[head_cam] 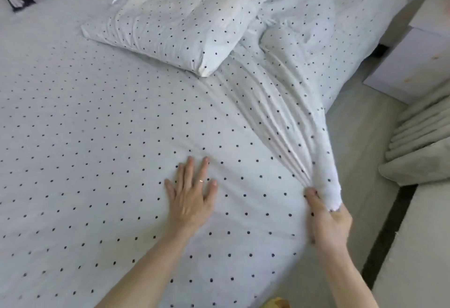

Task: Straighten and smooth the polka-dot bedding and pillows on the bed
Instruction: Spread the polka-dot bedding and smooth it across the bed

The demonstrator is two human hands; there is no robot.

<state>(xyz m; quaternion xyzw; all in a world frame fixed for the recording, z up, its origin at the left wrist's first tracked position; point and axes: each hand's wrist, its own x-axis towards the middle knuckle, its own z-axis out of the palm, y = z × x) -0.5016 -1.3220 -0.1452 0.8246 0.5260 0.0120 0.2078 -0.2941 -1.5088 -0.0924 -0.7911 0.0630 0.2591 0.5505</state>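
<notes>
Our left hand [191, 198] lies flat on the sheet [97, 137], fingers spread wide and holding nothing; it presses the cloth down near the edge of the bed. Our right hand [327, 225] is closed tight around a bunch of the sheet at the side of the bed, and long folds run from that fist up toward the pillow [170, 25]; the cloth between them looks pulled tight. That pillow lies crooked near the top of the bed, and its case is full of small creases; past it the duvet [316, 15] sits in a rumpled heap on the right side. We think most of the job is still to do. If we tug too hard with the right hand, the sheet could slide out from under the flat hand and bunch up again; the pull could also drag the pillow more crooked, since the folds reach right up to it.
</notes>
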